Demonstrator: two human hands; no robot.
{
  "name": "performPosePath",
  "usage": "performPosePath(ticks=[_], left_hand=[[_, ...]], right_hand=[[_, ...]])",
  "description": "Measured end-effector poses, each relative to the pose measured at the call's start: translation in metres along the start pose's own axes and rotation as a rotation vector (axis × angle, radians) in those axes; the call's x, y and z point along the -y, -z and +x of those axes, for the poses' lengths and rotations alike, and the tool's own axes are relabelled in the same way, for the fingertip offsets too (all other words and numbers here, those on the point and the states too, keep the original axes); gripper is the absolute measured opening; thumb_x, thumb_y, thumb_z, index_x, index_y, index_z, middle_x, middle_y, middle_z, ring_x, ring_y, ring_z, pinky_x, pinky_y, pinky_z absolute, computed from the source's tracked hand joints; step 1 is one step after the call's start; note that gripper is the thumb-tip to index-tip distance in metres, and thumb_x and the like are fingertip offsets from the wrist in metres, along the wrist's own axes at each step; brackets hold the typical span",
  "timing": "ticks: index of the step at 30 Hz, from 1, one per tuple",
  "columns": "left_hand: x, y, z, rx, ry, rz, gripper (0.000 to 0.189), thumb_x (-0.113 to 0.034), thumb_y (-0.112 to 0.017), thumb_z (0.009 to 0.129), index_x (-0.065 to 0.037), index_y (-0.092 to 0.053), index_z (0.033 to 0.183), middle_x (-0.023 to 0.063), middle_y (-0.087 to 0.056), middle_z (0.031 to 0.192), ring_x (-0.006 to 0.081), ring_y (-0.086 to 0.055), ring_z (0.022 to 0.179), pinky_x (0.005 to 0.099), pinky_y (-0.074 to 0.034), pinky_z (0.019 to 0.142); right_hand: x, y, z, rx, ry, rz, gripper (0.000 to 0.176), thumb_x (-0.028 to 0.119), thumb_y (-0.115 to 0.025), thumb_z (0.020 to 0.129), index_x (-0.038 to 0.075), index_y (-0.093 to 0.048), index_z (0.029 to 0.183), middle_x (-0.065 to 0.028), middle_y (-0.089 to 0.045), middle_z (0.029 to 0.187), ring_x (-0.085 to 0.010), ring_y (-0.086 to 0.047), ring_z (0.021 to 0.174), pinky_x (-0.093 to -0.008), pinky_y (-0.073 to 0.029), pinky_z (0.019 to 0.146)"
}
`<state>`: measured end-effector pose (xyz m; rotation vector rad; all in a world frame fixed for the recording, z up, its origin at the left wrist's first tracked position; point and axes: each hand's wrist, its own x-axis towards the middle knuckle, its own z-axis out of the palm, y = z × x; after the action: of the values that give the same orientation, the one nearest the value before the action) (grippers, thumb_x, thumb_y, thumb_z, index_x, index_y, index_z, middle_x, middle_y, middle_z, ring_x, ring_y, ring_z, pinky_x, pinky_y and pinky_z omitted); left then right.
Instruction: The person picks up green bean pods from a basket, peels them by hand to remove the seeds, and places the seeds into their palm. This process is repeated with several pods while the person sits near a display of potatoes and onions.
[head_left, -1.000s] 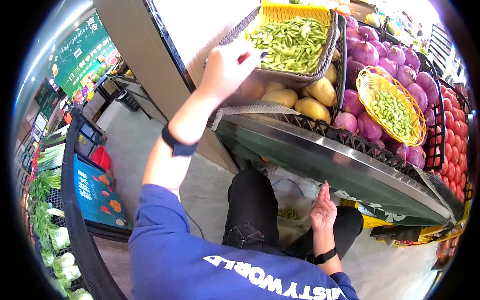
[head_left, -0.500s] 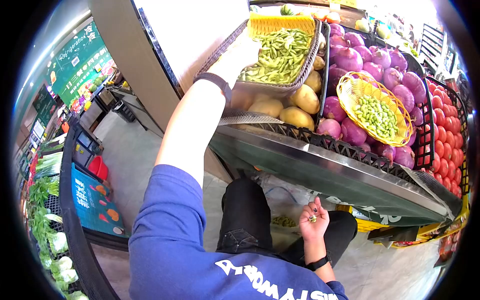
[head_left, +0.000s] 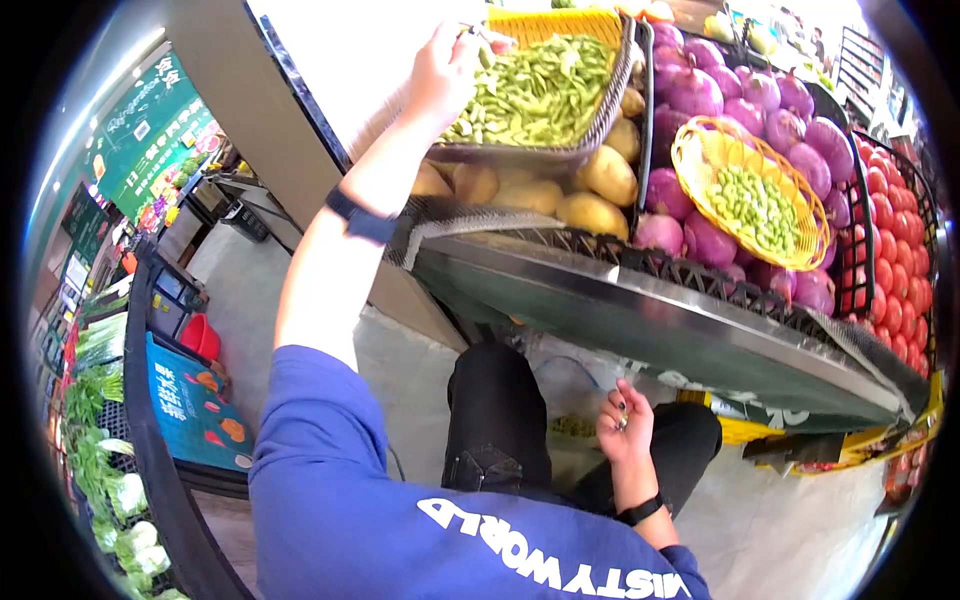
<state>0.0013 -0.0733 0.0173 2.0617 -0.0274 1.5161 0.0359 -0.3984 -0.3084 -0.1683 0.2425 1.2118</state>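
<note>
My left hand [head_left: 445, 75] is raised over the left edge of a basket [head_left: 628, 75] heaped with green edamame pods [head_left: 550, 90]. Its fingers are pinched around a single edamame pod [head_left: 486, 54]. Low above my lap, my right hand [head_left: 625, 425] is palm up with fingers curled around small shelled green beans, partly hidden by the fingers. A yellow woven basket [head_left: 690, 175] rests tilted on the purple onions, with shelled green beans [head_left: 755, 212] inside.
Potatoes [head_left: 600, 212] lie under the pod basket, onions [head_left: 695, 92] beside them and tomatoes [head_left: 905, 275] far right. The stall's metal edge [head_left: 640, 285] runs before my knees. A container of green bits [head_left: 572, 427] sits between my legs. Leafy vegetables [head_left: 95, 430] line the left.
My left hand has lifted back from the pods toward the basket's left edge and now pinches a pod. The fingers of my right hand have curled in more.
</note>
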Motion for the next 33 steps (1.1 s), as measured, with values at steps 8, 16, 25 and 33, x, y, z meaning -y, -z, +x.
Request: performPosePath(ticks=[8, 16, 25, 33], left_hand=[[-0.087, -0.038, -0.215, 1.083, 0.136, 0.083, 0.015, -0.008, -0.051, 0.079, -0.001, -0.052, 0.092, 0.0143, -0.052, 0.081, 0.0295, -0.053, 0.075, 0.0344, -0.043, 0.067], [-0.096, -0.046, -0.285, 1.079, 0.335, -0.07, 0.013, -0.013, -0.049, 0.082, -0.003, -0.053, 0.089, 0.0167, -0.055, 0.078, 0.0339, -0.054, 0.074, 0.0372, -0.044, 0.063], [-0.085, -0.044, -0.321, 0.816, 1.485, -1.294, 0.023, -0.024, -0.045, 0.088, -0.003, -0.052, 0.08, -0.0048, -0.04, 0.058, 0.0024, -0.031, 0.046, 0.0199, -0.032, 0.046], [-0.106, -0.051, -0.339, 0.515, 1.451, -1.312, 0.022, -0.023, -0.043, 0.089, -0.004, -0.051, 0.079, -0.0051, -0.037, 0.056, 0.0041, -0.03, 0.046, 0.02, -0.03, 0.046]], right_hand=[[-0.014, -0.031, -0.014, 0.012, 0.004, -0.56, 0.038, 0.034, -0.038, 0.09, 0.006, -0.048, 0.065, 0.0045, -0.03, 0.048, -0.0058, -0.024, 0.037, -0.0196, -0.019, 0.035], [-0.018, -0.046, -0.033, 0.009, -0.112, -0.859, 0.028, 0.025, -0.052, 0.085, 0.005, -0.052, 0.065, 0.0048, -0.038, 0.049, -0.0037, -0.027, 0.038, -0.0194, -0.019, 0.037], [-0.021, -0.057, -0.033, 0.251, 0.454, -1.514, 0.02, 0.008, -0.054, 0.079, -0.001, -0.051, 0.061, 0.0005, -0.046, 0.053, -0.0069, -0.037, 0.047, -0.0234, -0.027, 0.043], [-0.03, -0.077, -0.036, 0.369, 0.968, -2.048, 0.019, 0.001, -0.059, 0.069, 0.001, -0.046, 0.055, -0.0065, -0.039, 0.048, -0.0183, -0.039, 0.04, -0.028, -0.03, 0.039]])
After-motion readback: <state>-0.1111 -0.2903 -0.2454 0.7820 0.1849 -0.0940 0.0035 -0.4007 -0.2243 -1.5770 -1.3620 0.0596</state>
